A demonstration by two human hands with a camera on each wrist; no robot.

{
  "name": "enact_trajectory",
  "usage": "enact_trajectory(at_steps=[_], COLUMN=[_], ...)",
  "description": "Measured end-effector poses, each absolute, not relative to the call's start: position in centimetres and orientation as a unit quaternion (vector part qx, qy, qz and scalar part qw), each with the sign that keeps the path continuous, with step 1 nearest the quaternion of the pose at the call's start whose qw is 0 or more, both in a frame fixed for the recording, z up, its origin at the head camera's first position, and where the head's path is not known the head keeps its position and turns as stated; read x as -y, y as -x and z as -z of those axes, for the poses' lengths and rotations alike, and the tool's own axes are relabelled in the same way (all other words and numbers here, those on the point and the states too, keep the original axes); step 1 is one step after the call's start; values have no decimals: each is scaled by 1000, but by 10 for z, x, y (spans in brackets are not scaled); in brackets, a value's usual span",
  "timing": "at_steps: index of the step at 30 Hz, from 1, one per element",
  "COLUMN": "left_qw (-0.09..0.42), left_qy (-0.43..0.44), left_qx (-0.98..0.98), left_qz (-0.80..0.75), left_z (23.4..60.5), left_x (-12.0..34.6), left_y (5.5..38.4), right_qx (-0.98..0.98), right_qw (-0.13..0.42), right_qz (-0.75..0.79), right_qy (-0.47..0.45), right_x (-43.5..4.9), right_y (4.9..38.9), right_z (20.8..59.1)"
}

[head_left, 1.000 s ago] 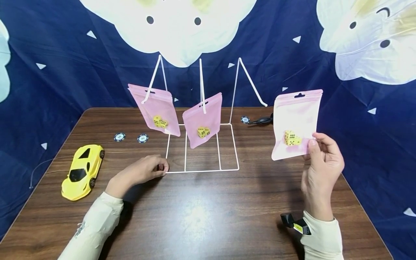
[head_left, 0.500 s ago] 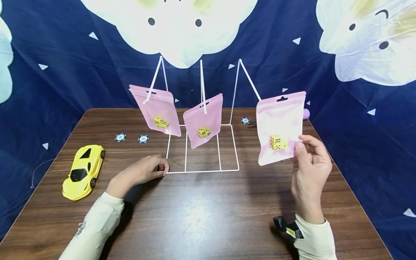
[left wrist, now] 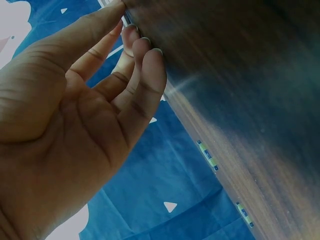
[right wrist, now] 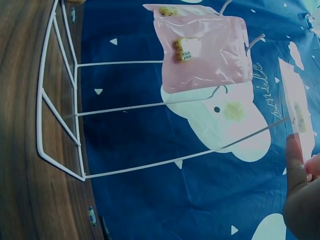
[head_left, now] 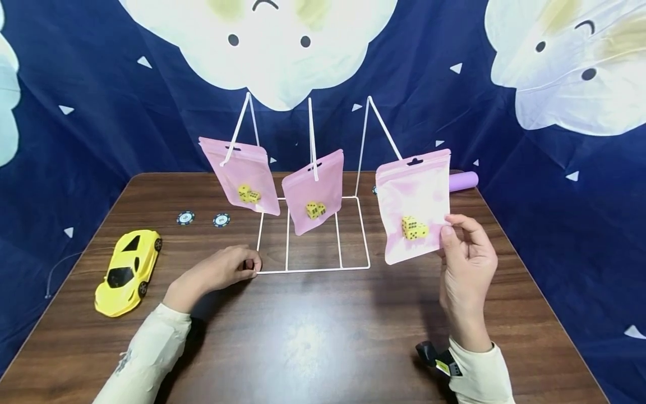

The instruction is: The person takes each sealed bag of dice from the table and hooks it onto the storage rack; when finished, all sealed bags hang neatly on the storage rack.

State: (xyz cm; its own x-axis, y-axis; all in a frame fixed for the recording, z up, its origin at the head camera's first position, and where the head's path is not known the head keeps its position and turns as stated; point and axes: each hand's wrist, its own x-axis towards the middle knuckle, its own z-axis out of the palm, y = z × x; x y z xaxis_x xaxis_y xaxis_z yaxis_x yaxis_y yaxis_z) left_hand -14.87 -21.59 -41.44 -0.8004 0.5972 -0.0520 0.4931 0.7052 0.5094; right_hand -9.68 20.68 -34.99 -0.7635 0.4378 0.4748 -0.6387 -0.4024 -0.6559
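My right hand (head_left: 469, 269) pinches the lower right edge of a pink zip bag (head_left: 414, 191) with yellow dice inside, held up above the table. The bag's top overlaps the right hook (head_left: 387, 132) of a white wire rack (head_left: 313, 270), hiding that hook's tip. In the right wrist view the held bag (right wrist: 296, 95) appears nearly edge-on beside the hook's end. Two similar bags hang from the rack, one on the left hook (head_left: 241, 119) and one on the middle hook (head_left: 311, 129). My left hand (head_left: 222, 272) pinches the rack's front left corner between thumb and forefinger.
A yellow toy car (head_left: 126, 275) stands at the table's left, with two poker chips (head_left: 221, 219) behind it. Another chip (head_left: 375, 190) peeks out beside the held bag. A purple cylinder (head_left: 462, 181) lies at the back right edge, before a dark blue curtain (head_left: 429, 67).
My right hand has carried the bag left, in front of the right hook. The purple cylinder has come out from behind it, and the black object there is covered. My left hand stays put.
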Motion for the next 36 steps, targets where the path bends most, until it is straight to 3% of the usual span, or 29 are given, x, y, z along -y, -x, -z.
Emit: enact_trajectory(at_steps=[22, 36], left_qw=[92, 115], left_qy=[-305, -302], left_qx=[-915, -911], left_qz=[-250, -257], left_z=[416, 413], left_x=[218, 216], left_y=[149, 151], right_qx=[463, 549], right_qw=[312, 285], right_qz=[-823, -784], right_qy=[-107, -63], right_x=[-204, -202], right_y=[100, 108], right_z=[359, 368])
